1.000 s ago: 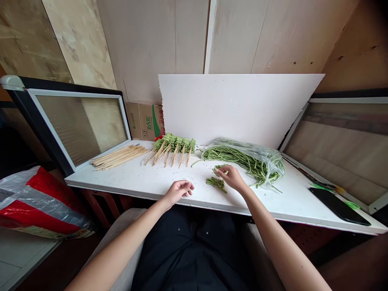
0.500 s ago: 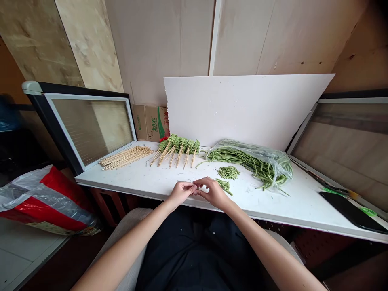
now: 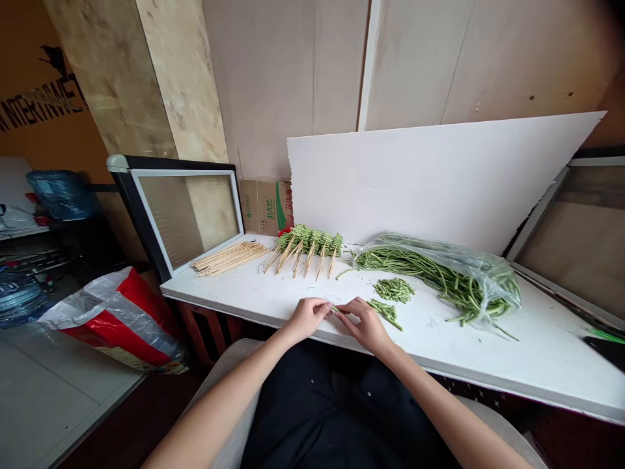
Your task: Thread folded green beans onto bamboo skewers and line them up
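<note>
My left hand (image 3: 309,318) and my right hand (image 3: 364,324) meet at the table's front edge, fingertips pinched close together. A small bit of green bean shows between them, mostly hidden by the fingers. Right beside my right hand lies a small bunch of long green bean pieces (image 3: 387,312). Just behind it is a pile of short cut green beans (image 3: 393,290). Farther back, skewered green beans (image 3: 312,240) are stacked with their bare stick ends toward me. Bare bamboo skewers (image 3: 229,258) lie in a heap to the left.
A clear plastic bag of long green beans (image 3: 439,267) lies at the right on the white table (image 3: 303,290). Behind stand a white board (image 3: 420,182) and a cardboard box (image 3: 266,207). A framed glass panel (image 3: 195,212) borders the left; a dark flat object (image 3: 608,352) lies far right.
My view has turned left, so the table and hands appear farther right. My right hand's fingers have lowered and straightened beside the left fingertips. The bean piles look the same.
</note>
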A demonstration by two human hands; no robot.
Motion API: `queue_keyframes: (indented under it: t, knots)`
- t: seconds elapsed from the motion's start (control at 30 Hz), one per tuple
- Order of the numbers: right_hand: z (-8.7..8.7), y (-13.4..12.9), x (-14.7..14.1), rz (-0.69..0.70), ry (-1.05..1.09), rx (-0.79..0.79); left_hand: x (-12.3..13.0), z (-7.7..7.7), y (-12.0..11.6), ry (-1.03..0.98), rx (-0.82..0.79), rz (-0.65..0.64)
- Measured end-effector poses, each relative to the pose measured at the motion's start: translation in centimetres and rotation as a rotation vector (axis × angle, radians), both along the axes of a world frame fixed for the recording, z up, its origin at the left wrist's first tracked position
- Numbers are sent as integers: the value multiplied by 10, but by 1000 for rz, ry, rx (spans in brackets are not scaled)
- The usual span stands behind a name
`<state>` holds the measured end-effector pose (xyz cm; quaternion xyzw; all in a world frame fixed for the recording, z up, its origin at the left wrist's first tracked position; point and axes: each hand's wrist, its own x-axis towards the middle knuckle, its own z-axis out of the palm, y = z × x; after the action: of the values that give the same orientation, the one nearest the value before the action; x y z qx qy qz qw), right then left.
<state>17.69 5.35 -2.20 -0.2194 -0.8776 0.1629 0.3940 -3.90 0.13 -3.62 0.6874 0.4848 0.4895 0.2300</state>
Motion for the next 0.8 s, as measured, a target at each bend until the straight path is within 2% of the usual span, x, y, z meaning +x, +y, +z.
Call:
queue_keyframes:
  t: [0.1,0.17,0.33,0.47,0.57,0.63,0.73,0.8]
  knots:
    - [-1,-1,-1,19,-27,-4,-38,7,4,405,199,212]
    - [-2,-2,-2,32,-40,-46,-74,13,6,516,171,433]
    - [-7,8,-5,-103,91,-331,-177,20,6,470,35,819]
    - [-14,23,-3,-133,176,-531,-251,19,-11,446,-130,1052]
    - [-13,28,-1,-142,195,-579,-296,19,-31,474,-232,1165]
    - [-10,27,0,-158,200,-591,-321,20,-43,516,-290,1192]
    - [-5,25,1,-169,193,-607,-348,20,-55,601,-365,1161]
    - [-1,22,1,-175,174,-606,-359,17,-57,675,-393,1091]
